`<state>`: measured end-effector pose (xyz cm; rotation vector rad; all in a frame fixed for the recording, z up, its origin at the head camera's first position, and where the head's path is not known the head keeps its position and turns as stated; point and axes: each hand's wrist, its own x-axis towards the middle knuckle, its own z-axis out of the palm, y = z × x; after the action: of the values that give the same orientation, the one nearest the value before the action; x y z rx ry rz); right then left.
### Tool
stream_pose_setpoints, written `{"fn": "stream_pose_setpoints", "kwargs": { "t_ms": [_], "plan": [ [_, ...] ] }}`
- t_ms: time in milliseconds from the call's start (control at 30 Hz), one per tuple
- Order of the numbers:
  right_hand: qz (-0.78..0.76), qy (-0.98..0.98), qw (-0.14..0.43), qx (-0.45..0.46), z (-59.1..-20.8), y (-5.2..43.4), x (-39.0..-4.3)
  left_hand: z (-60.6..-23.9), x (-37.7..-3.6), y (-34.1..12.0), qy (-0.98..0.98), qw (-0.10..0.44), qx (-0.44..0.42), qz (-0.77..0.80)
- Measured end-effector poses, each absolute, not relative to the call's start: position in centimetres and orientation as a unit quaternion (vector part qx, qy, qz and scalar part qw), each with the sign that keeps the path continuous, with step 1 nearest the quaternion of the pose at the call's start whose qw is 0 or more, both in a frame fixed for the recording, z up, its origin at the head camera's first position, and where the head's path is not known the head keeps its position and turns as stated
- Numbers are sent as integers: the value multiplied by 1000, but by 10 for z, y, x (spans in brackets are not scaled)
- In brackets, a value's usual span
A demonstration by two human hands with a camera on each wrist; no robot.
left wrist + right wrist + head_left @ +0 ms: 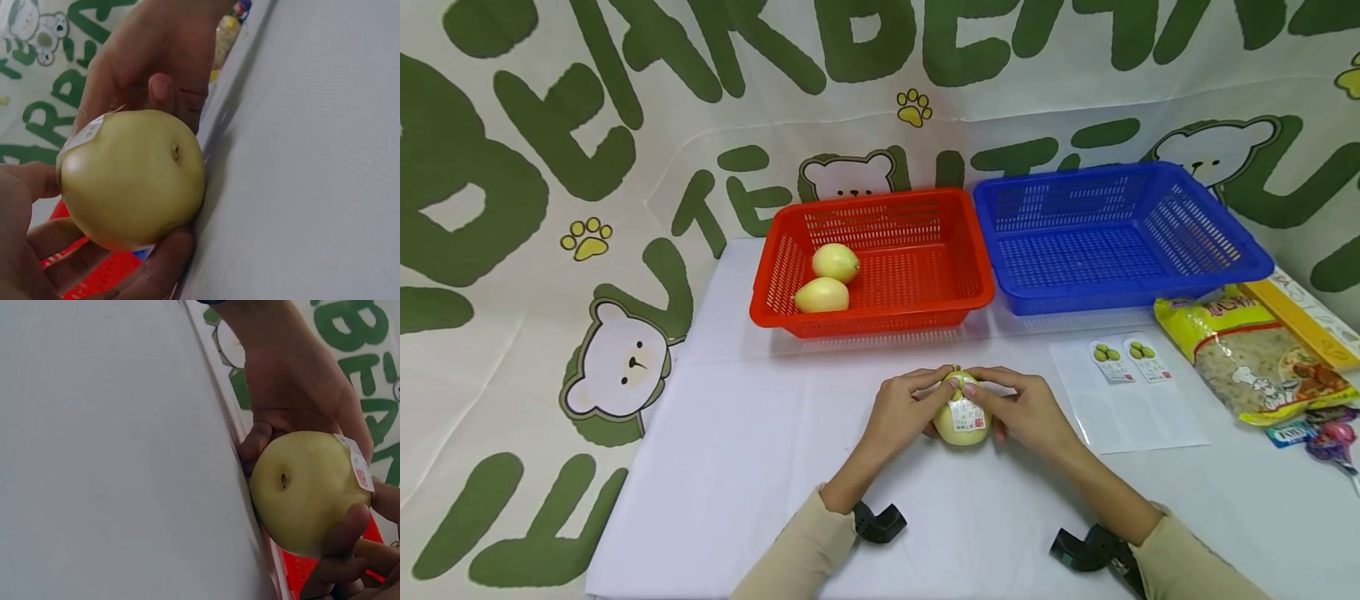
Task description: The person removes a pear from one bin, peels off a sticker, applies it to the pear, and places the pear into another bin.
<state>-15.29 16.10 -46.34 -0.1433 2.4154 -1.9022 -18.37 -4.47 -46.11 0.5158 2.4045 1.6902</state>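
A pale yellow-green pear (957,436) stands on the white table between the two hands, its stem end away from me. My left hand (902,408) grips it from the left and my right hand (1024,410) from the right, with both thumbs on a white printed sticker (967,415) on its upper side. Fingers curl round the sides of the pear (134,178) in the left wrist view. The right wrist view shows the sticker (361,469) along one edge of the fruit. Part of the sticker is hidden under the thumbs.
Two more pears (822,296) lie in the red basket (872,321). A blue basket (1120,296) stands to its right. On the right are a clear sheet (1138,425) with two stickers (1142,354), a yellow food bag (1262,358) and wrapped sweets (1330,437).
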Motion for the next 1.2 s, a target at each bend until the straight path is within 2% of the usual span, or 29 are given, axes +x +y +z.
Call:
{"fn": "stream_pose_setpoints", "kwargs": {
  "t_ms": [200,333,467,600,733,900,1200],
  "plan": [
    [-621,784,25,-6,-463,157,-154,-463,-185,-43,805,70,165,565],
    [-611,791,30,4,-462,157,-154,-463,-186,-43,826,53,194,527],
    [-596,802,46,-14,-462,160,-155,-459,-187,-48,867,24,240,435],
    [-586,807,43,-57,-461,164,-156,-457,-188,-55,876,38,274,394],
    [-555,826,4,-100,-454,170,-156,-460,-189,-56,862,58,306,400],
    [-477,865,-55,-141,-442,183,-158,-460,-190,-57,856,52,331,394],
    [-354,910,-144,-163,-415,222,-166,-462,-188,-56,856,45,361,368]
  ]
}}
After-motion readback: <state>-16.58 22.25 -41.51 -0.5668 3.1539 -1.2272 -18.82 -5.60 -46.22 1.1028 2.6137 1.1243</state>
